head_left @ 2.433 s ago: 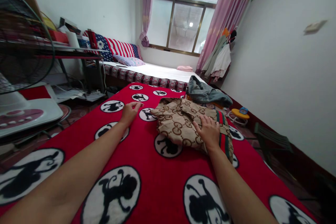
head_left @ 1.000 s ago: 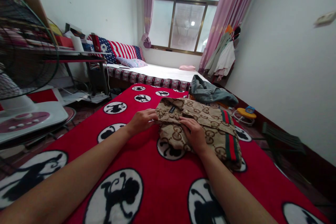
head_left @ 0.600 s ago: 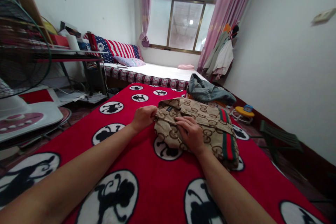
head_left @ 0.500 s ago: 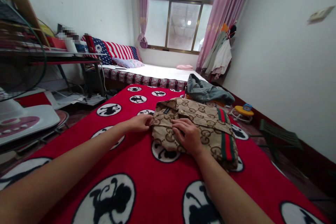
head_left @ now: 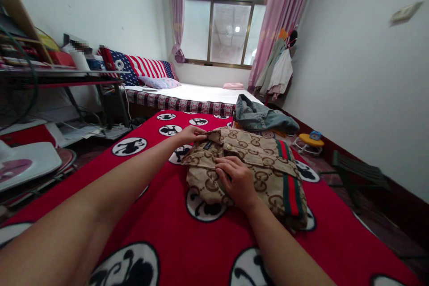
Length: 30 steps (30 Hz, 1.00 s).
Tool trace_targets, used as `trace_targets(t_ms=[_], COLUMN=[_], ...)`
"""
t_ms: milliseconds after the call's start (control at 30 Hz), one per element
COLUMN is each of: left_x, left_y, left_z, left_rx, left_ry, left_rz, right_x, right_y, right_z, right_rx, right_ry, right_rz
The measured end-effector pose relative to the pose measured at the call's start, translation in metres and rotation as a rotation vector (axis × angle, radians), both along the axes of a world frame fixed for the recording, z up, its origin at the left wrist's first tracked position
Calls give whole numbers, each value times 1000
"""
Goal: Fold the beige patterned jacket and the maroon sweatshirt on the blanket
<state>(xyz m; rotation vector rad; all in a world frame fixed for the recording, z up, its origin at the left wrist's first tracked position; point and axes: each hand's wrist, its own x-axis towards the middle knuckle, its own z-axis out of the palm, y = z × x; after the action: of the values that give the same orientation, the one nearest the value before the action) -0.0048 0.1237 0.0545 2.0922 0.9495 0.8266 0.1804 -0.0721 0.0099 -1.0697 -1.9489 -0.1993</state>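
A folded tan shirt [head_left: 268, 178] with a brown letter pattern and green-red-green stripes lies on a red blanket [head_left: 187, 246] printed with dark figures in white circles. Its collar end, with a dark label and a snap button, points left. At the far corner of that collar, my left hand [head_left: 191, 135] pinches the cloth between closed fingers. My right hand [head_left: 237, 179] rests on the shirt's middle near the front opening, palm down, fingers stretched out over the fabric.
Blue denim clothing [head_left: 261, 115] is heaped just behind the shirt. Beyond stands a bed with a white sheet [head_left: 201, 92] under the window. A cluttered desk [head_left: 60, 73] is at left; a yellow stool [head_left: 310, 140] and a dark folding seat [head_left: 360, 170] stand right.
My left hand has moved from the shirt's left edge to the far collar corner. The shirt's near left flap now spreads further left. My right hand stays on the shirt.
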Motion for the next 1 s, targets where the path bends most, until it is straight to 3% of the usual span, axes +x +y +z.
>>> trace_targets(t_ms=[133, 433, 633, 733, 867, 933, 1000], left_x=[4, 27, 28, 28, 39, 48, 57], left_y=[11, 32, 35, 39, 28, 5, -25], left_z=[-5, 12, -16, -23, 3, 20, 30], left_rx=[-74, -210, -281, -173, 79, 256, 415], left_ry=[-55, -158, -52, -2, -27, -40, -26], left_rz=[21, 0, 137, 284, 457, 425, 241], right_x=[0, 2, 4, 4, 4, 4, 3], right_y=[1, 2, 2, 2, 3, 4, 3], right_z=[0, -1, 0, 0, -1, -2, -2], right_rx=[-10, -41, -56, -54, -45, -45, -46], right_ry=[29, 85, 104, 107, 108, 104, 99], right_rz=[4, 11, 58, 55, 39, 35, 33])
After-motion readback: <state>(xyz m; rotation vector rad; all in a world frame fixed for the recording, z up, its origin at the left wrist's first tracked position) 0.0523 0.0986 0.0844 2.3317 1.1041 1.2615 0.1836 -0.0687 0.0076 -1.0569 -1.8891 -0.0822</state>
